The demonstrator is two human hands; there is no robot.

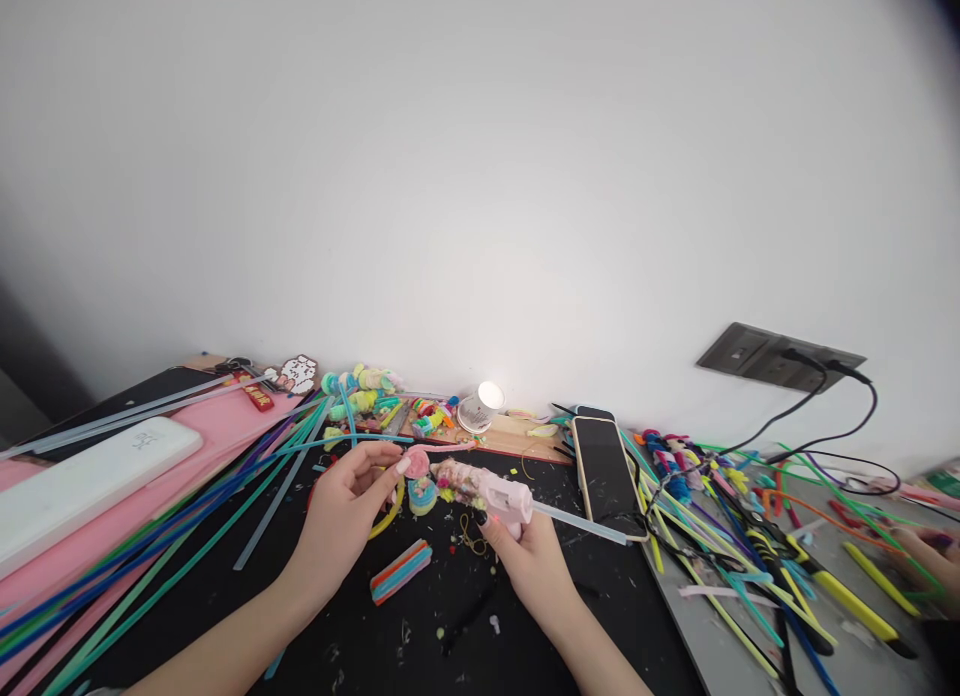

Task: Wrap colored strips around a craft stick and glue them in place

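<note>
My left hand (346,514) pinches a small pink rolled piece (417,464) between thumb and fingers, with a yellow ring (386,521) hanging under it. My right hand (529,561) is wrapped round the grip of a pink glue gun (495,496), whose decorated nozzle points left and meets the pink piece. A clear glue stick (581,523) juts from the gun's back to the right. A small blue and pink coil (421,494) sits just below the nozzle.
A striped strip block (401,571) lies on the black table (375,646). Long coloured strips (187,516) fan out at left over a pink board beside a white case (82,486). A phone (604,466), a lit tape roll (480,408), cables and a wall socket (780,356) lie right. Another person's hand (930,561) shows at far right.
</note>
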